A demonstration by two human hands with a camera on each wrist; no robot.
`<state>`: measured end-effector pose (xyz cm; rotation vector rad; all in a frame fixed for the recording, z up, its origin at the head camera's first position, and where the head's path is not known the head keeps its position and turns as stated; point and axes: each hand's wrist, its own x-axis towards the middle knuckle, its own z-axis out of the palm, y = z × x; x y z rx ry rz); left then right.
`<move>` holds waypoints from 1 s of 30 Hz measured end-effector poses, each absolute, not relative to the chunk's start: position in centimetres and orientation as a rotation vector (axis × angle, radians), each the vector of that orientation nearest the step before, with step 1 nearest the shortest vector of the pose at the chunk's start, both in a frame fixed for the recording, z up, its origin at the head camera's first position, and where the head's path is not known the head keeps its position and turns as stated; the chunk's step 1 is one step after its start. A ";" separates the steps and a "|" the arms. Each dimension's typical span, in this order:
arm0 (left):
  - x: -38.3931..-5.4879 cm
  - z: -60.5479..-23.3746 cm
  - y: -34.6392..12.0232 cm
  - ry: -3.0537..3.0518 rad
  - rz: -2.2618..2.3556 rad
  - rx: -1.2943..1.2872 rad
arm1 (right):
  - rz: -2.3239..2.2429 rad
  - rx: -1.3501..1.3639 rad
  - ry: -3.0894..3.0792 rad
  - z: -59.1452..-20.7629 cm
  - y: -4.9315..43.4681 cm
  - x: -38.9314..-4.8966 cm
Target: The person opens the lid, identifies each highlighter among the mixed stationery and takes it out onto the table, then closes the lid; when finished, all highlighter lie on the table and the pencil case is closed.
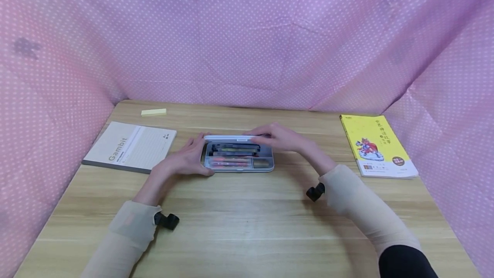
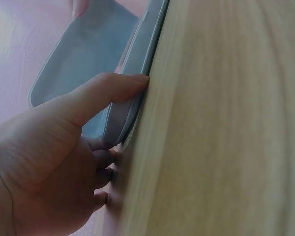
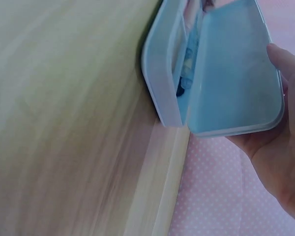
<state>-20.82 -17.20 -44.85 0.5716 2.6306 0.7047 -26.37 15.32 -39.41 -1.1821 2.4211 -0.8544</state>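
A grey-blue pencil case (image 1: 241, 170) stands on the table with its lid (image 1: 221, 137) raised along the far side. Dark pens (image 1: 235, 150) lie in its back part. Reddish pens (image 1: 230, 163) fill a front compartment, beside a small brownish item (image 1: 261, 163). My left hand (image 1: 183, 161) holds the case's left end, the thumb against the front wall, as the left wrist view also shows. With thumb and fingers on either side, my right hand (image 1: 284, 137) grips the lid near its right end. The lid's inner face (image 3: 236, 73) appears bare in the right wrist view.
A grey-white notebook (image 1: 135, 145) lies to the left on the wooden table (image 1: 239, 226). Behind it is a pale yellow strip (image 1: 153, 112). A yellow book (image 1: 370, 136) lies at the right. Pink dotted cloth (image 1: 247, 46) hangs around the back and sides.
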 end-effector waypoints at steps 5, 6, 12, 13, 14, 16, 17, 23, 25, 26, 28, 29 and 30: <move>-20.9 -44.8 -17.3 2.634 0.704 0.578 | -0.954 -1.082 2.469 -39.3 15.6 -27.2; -20.9 -44.8 -17.3 2.634 0.709 0.587 | -0.968 -1.069 2.485 -39.4 15.6 -27.4; -20.9 -44.9 -17.3 2.628 0.733 0.615 | -1.117 -0.926 2.542 -40.0 16.2 -28.5; -20.8 -44.9 -17.3 2.626 0.735 0.616 | -1.143 -0.901 2.547 -40.1 16.3 -28.8; -20.8 -44.9 -17.3 2.623 0.737 0.612 | -1.167 -0.875 2.554 -40.3 16.4 -29.0; -20.8 -44.9 -17.3 2.620 0.743 0.605 | -1.211 -0.831 2.567 -40.7 16.7 -29.5; -20.9 -44.9 -17.3 2.619 0.747 0.603 | -1.229 -0.808 2.568 -40.9 16.9 -29.7; -20.9 -45.0 -17.2 2.616 0.754 0.575 | -1.327 -0.679 2.539 -41.9 17.3 -30.6; -20.9 -45.0 -17.2 2.616 0.748 0.563 | -1.359 -0.650 2.525 -42.1 17.3 -30.7; -20.9 -45.0 -17.1 2.619 0.742 0.562 | -1.372 -0.637 2.517 -42.2 17.3 -30.7; -20.9 -44.9 -17.1 2.621 0.734 0.545 | -1.387 -0.607 2.515 -42.4 17.4 -30.9; -20.9 -44.9 -17.1 2.622 0.728 0.540 | -1.388 -0.587 2.517 -42.6 17.4 -30.9; -20.8 -44.8 -17.1 2.625 0.727 0.539 | -1.384 -0.569 2.520 -42.7 17.4 -31.0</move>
